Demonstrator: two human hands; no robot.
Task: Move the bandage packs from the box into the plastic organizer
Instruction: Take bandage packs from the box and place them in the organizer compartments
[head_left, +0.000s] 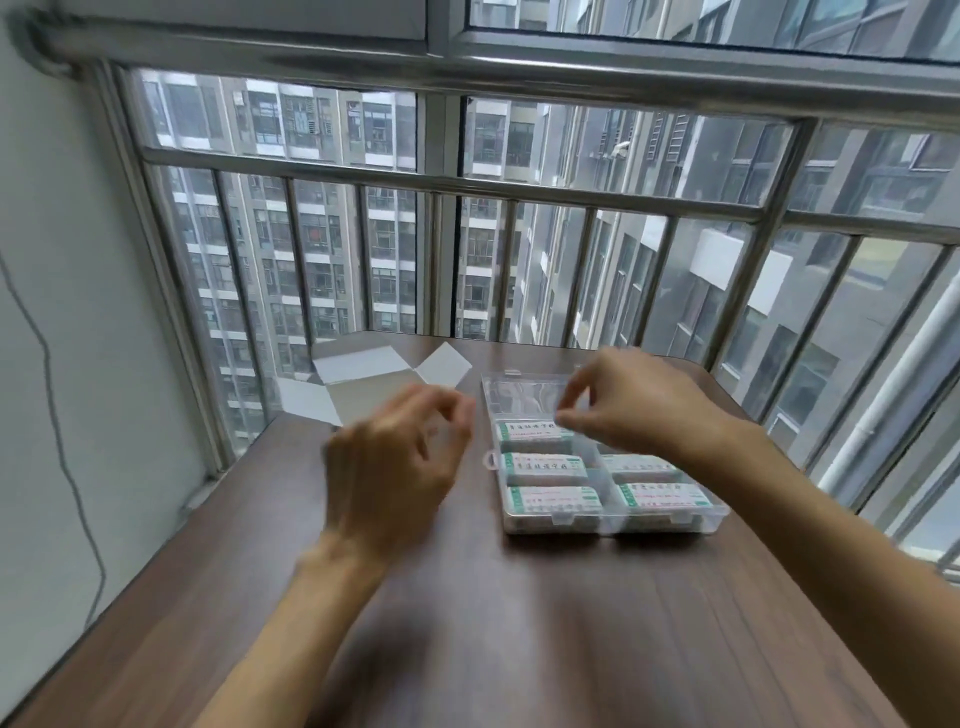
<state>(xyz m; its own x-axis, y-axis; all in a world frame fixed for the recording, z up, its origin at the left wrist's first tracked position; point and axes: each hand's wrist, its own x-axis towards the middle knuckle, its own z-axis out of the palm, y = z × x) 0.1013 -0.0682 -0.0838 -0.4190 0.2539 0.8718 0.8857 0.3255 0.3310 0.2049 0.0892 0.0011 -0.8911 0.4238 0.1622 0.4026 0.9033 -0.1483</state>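
A clear plastic organizer (670, 519) lies on the dark wooden table (519, 623), right of centre. Several white bandage packs with green print (550, 465) fill its near compartments. A white cardboard box (363, 384) with its flaps spread stands at the table's far left. My left hand (395, 467) hovers blurred above the table in front of the box, fingers loosely curled and holding nothing. My right hand (634, 400) is over the organizer's far compartments, thumb and forefinger close together; I see nothing between them. The box's inside is partly hidden by my left hand.
A metal railing (467, 182) and window glass run just behind the table's far edge. A white wall (78, 364) with a hanging cable stands on the left. The near half of the table shows bare wood.
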